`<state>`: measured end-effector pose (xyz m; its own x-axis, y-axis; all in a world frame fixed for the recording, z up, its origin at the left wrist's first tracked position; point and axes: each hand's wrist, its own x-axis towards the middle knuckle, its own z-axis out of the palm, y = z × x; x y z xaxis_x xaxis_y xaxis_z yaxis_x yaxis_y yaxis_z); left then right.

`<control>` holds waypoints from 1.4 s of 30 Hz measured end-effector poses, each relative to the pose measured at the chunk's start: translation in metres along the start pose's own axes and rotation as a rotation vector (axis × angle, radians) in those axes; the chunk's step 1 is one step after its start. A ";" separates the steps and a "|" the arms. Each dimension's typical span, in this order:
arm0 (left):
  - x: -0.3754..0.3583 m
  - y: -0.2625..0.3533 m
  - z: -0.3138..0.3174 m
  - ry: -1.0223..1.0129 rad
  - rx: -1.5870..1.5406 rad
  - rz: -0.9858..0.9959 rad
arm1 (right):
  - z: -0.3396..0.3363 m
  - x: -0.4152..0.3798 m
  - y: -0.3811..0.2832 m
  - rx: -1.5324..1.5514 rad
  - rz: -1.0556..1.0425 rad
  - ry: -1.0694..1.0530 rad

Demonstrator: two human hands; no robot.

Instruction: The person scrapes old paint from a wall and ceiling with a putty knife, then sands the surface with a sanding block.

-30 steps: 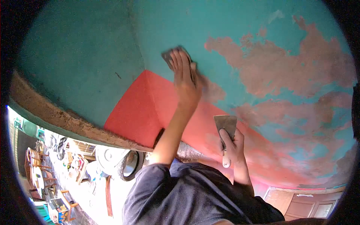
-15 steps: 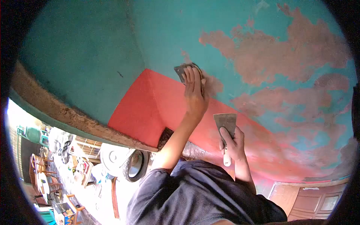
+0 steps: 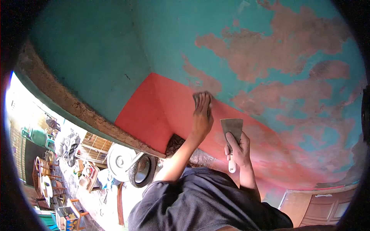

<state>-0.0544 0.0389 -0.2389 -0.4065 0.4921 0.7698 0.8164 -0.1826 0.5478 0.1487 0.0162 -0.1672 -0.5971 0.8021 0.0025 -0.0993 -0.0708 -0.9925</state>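
Observation:
My left hand point(image 3: 203, 121) is raised to the painted wall, its fingers closed over a dark flat scraper point(image 3: 196, 99). The scraper lies at the border between the turquoise paint point(image 3: 169, 50) and the red paint point(image 3: 175, 92), just below a grey-brown patch of filler point(image 3: 204, 77). Lower and to the right, my right hand point(image 3: 239, 151) grips a putty knife point(image 3: 232, 126) by its pale handle. Its wide metal blade points up, with the thumb laid on it, apart from the wall.
Larger grey-brown patches point(image 3: 285, 42) spread over the wall at right. A rough ledge edge point(image 3: 77, 104) curves along the left. Down at left are a tyre point(image 3: 143, 171), a wire cage point(image 3: 94, 147) and wooden chairs point(image 3: 40, 169). A brown door point(image 3: 323, 210) stands at lower right.
My left hand has moved down the wall with the scraper, from the turquoise area to the red border, uncovering the filler patch. My right hand keeps holding the putty knife in nearly the same place.

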 end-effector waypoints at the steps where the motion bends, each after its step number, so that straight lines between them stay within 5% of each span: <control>1: -0.010 -0.001 -0.003 -0.002 -0.048 -0.039 | -0.002 -0.001 0.000 -0.008 0.005 -0.006; 2: -0.021 -0.002 -0.007 -0.001 -0.047 -0.043 | -0.004 -0.001 -0.001 -0.017 0.009 -0.011; 7: -0.065 -0.030 -0.045 -0.033 -0.345 -0.786 | -0.017 -0.003 0.020 -0.012 0.146 -0.049; 11: -0.066 -0.025 -0.071 0.139 -0.772 -1.151 | -0.026 -0.008 0.032 -0.106 0.334 -0.137; 19: -0.085 -0.041 -0.056 0.179 -0.977 -1.257 | -0.031 0.009 0.054 -0.219 0.340 -0.304; 21: -0.083 -0.035 -0.057 0.047 -0.921 -1.235 | -0.028 0.020 0.058 -0.247 0.178 -0.355; 24: -0.085 -0.033 -0.050 0.018 -0.910 -1.203 | -0.017 0.036 0.033 -0.181 0.220 -0.406; 30: -0.059 0.006 -0.066 -0.175 -0.957 -1.256 | 0.021 0.045 0.006 -0.111 0.296 -0.265; 34: -0.062 0.006 -0.067 -0.312 -0.922 -1.074 | 0.031 0.050 0.023 -0.124 0.193 -0.196; 42: -0.064 0.001 -0.078 -0.300 -0.630 -0.982 | 0.040 0.061 0.019 -0.088 0.033 -0.100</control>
<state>-0.0600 -0.0593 -0.2618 -0.5623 0.8173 -0.1257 -0.1652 0.0380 0.9855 0.0786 0.0399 -0.1808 -0.6759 0.7366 -0.0225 -0.0110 -0.0407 -0.9991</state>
